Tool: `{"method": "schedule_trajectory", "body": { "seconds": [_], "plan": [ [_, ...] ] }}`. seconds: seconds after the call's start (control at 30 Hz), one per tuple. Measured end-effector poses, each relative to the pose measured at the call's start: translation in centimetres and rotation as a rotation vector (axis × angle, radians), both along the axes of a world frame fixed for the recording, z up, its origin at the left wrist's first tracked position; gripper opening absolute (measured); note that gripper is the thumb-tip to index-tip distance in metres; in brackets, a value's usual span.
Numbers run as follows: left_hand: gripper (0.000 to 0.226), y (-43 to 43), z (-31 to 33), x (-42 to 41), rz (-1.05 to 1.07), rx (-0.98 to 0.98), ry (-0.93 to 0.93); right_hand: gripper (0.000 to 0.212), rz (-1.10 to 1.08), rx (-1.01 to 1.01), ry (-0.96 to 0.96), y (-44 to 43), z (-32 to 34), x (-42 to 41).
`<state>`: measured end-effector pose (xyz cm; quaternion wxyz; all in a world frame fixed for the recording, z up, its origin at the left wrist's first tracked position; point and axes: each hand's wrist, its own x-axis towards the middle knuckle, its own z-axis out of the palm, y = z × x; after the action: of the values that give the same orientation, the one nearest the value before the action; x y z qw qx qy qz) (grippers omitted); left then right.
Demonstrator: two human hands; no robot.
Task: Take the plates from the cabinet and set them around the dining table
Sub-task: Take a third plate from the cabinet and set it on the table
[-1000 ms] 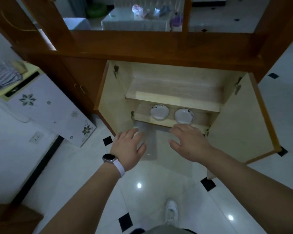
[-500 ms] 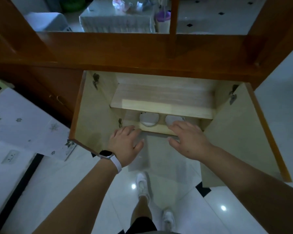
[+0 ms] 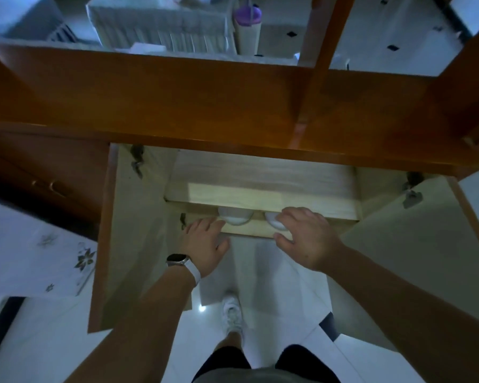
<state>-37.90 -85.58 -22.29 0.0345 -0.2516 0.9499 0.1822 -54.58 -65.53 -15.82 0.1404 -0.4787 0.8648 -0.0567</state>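
Two white plates lie side by side on the lower shelf of the open wooden cabinet (image 3: 233,111), half hidden under the upper shelf (image 3: 260,200). Only the front edge of the left plate (image 3: 235,218) shows. My left hand (image 3: 205,244), with a watch on its wrist, reaches in with straight fingers, the tips right beside that plate's left rim. My right hand (image 3: 307,239) lies spread over the right plate (image 3: 273,222). Its fingers cover the plate's right part and the thumb sits at the shelf's front edge. I cannot see a closed grip.
Both cabinet doors stand open, the left door (image 3: 133,244) and the right door (image 3: 415,258) flanking my arms. A white flower-patterned appliance (image 3: 25,244) stands at the left. Beyond the cabinet is the cloth-covered dining table (image 3: 161,29) with a purple bottle (image 3: 246,15). My white shoe (image 3: 233,313) is on the tiled floor.
I have stepped closer and lean over the cabinet. Both hands moved forward to the lower shelf; the right hand now covers part of the right plate, the left reaches the other's rim.
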Motion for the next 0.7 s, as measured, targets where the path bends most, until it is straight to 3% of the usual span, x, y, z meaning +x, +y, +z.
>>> {"method": "schedule_trajectory", "body": {
  "seconds": [0.1, 0.37, 0.53, 0.7],
  "plan": [
    [0.057, -1.6, -1.1, -1.4, 0.020, 0.032, 0.048, 0.056, 0.000, -0.021, -0.019, -1.6, -1.3, -0.1],
    [0.055, -1.7, -3.6, -3.9, 0.034, 0.054, 0.055, 0.050, 0.056, -0.044, -0.072, -3.9, -5.5, -2.1],
    [0.059, -1.6, -10.8, -4.1, 0.087, 0.045, 0.027, 0.051, 0.099, -0.094, -0.068, -4.2, -12.3, -4.4],
    [0.061, -2.8, -21.4, -5.0, 0.159, 0.050, 0.033, 0.046, 0.165, -0.055, -0.095, -4.7, -23.6, -5.8]
  ]
}}
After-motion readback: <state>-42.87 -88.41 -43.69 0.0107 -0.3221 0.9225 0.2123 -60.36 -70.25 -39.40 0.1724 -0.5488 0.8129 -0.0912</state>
